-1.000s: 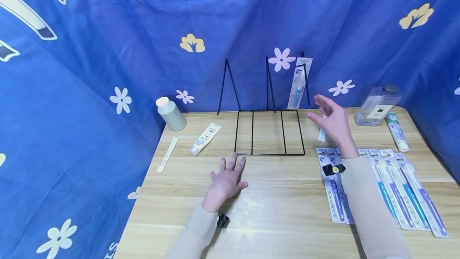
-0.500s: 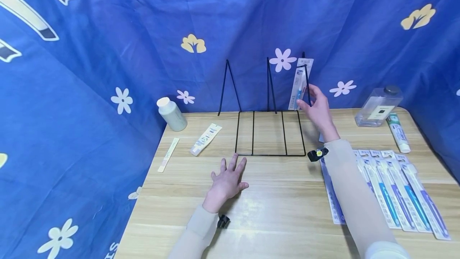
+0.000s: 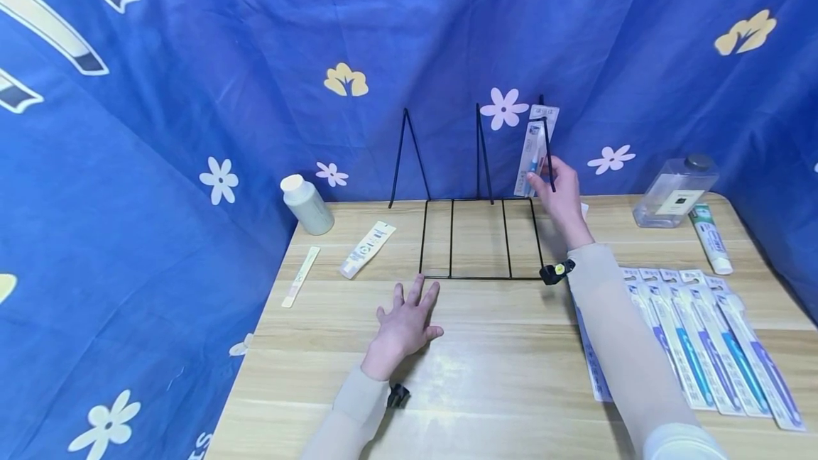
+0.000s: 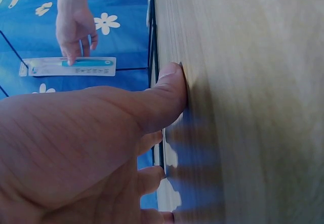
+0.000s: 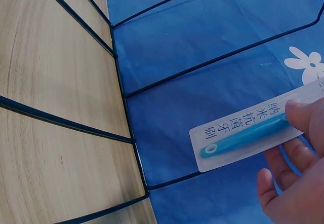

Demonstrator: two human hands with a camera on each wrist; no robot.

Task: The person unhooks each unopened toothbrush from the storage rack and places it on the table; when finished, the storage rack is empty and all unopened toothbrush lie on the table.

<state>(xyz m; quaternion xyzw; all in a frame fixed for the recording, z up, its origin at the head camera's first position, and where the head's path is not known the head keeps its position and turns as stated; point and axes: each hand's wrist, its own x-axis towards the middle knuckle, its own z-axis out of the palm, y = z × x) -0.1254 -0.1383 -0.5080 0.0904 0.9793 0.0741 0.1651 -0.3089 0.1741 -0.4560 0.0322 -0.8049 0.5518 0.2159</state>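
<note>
At the right side of the black wire rack (image 3: pixel 479 278), my right hand (image 3: pixel 564 194) pinches a packaged toothbrush (image 3: pixel 532 144) that stands upright and slightly tilted. In the right wrist view the thumb presses the front of the package (image 5: pixel 248 135) over the blue handle, and the other fingers lie behind it. The rack's right-hand wire crosses in front of part of the package. My left hand (image 3: pixel 405 325) rests on the table, fingers spread, with its fingertips near the rack's front left corner. It holds nothing.
Several packaged toothbrushes (image 3: pixel 699 353) lie fanned out at the right, partly under my right sleeve. Behind them are a clear bottle (image 3: pixel 676 192) and a toothpaste tube (image 3: pixel 711 240). At the left are a white-capped bottle (image 3: pixel 307 204), a flat tube (image 3: pixel 368 250) and a narrow strip (image 3: pixel 300 277).
My right hand has moved left from beside the rack to the packaged toothbrush and now pinches it. The package shows little movement. My left hand has stayed put.
</note>
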